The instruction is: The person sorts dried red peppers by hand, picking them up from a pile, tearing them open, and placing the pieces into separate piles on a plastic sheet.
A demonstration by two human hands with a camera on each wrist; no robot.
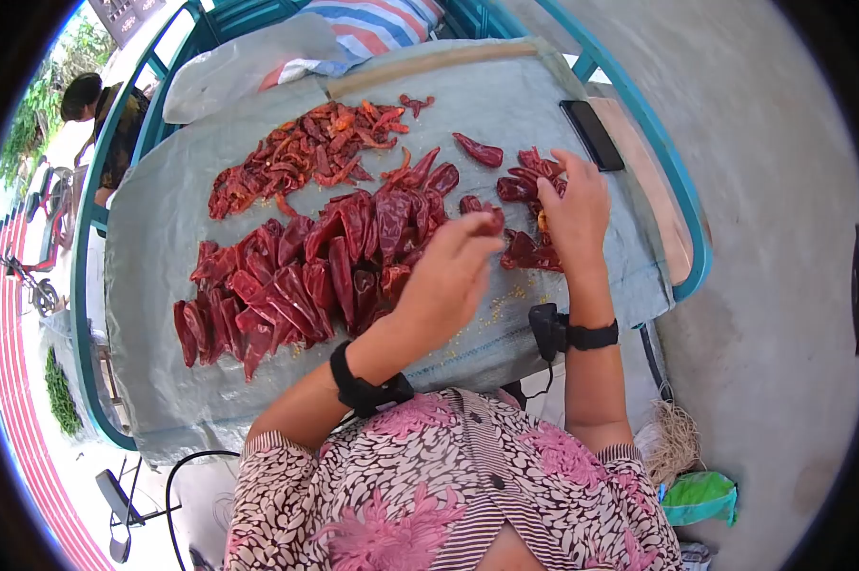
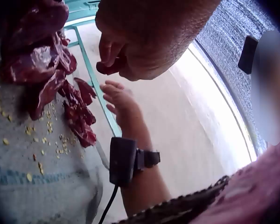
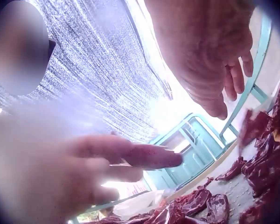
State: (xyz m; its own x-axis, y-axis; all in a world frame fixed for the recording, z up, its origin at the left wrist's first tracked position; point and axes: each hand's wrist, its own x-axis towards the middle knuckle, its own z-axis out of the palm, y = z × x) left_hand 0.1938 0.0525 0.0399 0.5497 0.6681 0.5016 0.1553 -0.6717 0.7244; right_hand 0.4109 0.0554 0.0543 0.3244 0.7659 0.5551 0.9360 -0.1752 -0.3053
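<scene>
In the head view, the left hand (image 1: 448,271) pinches a dark red dried pepper (image 1: 489,219) above the sheet; the left wrist view shows this pepper (image 2: 111,68) in its fingertips. The right hand (image 1: 579,211) hovers over a small group of peppers (image 1: 520,188) at the right, its fingers loosely bent. Seen from the right wrist, the right hand (image 3: 210,56) holds nothing, and a blurred pepper (image 3: 253,127) is below its fingers. A large row of dark peppers (image 1: 358,228) lies left of the left hand, with a brighter, smaller-pepper heap (image 1: 306,147) beyond.
A grey-green sheet (image 1: 153,381) covers the surface inside a teal metal frame (image 1: 703,233). A black phone (image 1: 591,135) lies at the back right. Yellow seeds (image 1: 510,297) are scattered near the front. A striped bag (image 1: 377,29) sits at the far edge; another person (image 1: 125,124) is beyond at left.
</scene>
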